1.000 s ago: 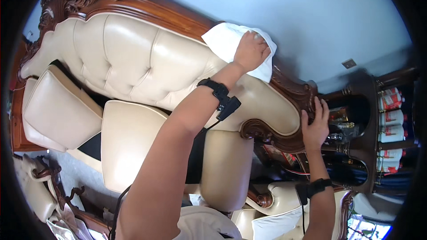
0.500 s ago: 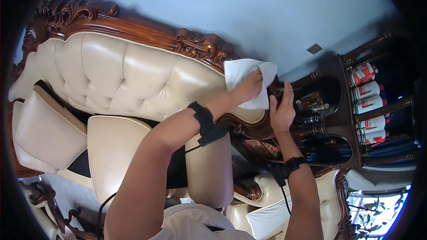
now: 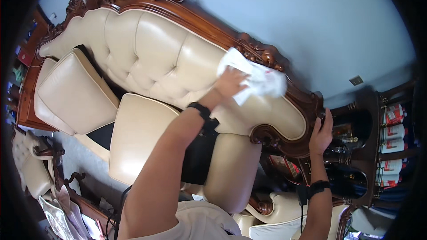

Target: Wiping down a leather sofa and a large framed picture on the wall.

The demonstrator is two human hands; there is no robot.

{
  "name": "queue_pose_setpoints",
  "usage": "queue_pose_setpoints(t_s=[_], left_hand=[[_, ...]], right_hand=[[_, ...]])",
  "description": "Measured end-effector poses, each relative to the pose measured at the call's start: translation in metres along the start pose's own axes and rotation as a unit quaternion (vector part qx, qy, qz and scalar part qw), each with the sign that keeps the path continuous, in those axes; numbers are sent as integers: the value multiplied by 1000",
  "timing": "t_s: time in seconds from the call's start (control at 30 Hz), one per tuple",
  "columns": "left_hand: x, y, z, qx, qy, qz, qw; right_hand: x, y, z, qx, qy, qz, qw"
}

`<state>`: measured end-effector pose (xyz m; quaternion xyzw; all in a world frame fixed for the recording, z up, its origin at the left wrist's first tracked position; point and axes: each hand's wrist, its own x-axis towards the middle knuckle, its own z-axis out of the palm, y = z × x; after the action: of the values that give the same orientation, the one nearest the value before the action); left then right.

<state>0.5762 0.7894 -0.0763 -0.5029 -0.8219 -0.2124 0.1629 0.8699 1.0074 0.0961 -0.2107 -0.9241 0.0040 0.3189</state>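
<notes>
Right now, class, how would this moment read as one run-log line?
left hand: on white cloth, against cream backrest | right hand: at carved wooden frame | cloth: blurred

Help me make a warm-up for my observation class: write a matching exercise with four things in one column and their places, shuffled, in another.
Things
1. White, soft cloth
2. Bare right hand
3. Small, square, brownish wall plate
4. Red-and-white containers

Places
A. On the smooth, light-blue wall
B. In a row on the dark wooden rack
C. Partly under the bare left hand
D. At the right end of the dark-brown, carved wooden sofa frame

Right pairs: 1-C, 2-D, 3-A, 4-B
</notes>
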Motion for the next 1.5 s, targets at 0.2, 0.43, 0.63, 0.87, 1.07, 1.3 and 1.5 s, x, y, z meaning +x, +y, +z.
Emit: queue_pose_setpoints(t_s=[0.2,0.43,0.63,0.87,1.07,1.3,1.5], left_hand=[[-50,-166,-92,196,62,-239,949],[-117,-290,-114,77,196,-486,848],[-157,-209,19,-81,406,-547,727],[-162,-38,179,-342,440,-551,620],[-146,98,198,-394,269,-486,732],[-160,214,135,-416,131,-427,792],[-176,182,147,-450,-66,-398,797]], right_hand=[[-4,2,2,-28,-21,-1,999],[2,-1,8,-54,-34,-4,998],[-2,11,12,-87,-42,-28,995],[5,-16,27,-72,-54,-40,995],[6,-24,32,-52,-43,-47,997],[-2,10,5,-110,-44,-31,992],[1,3,12,-86,-43,-46,994]])
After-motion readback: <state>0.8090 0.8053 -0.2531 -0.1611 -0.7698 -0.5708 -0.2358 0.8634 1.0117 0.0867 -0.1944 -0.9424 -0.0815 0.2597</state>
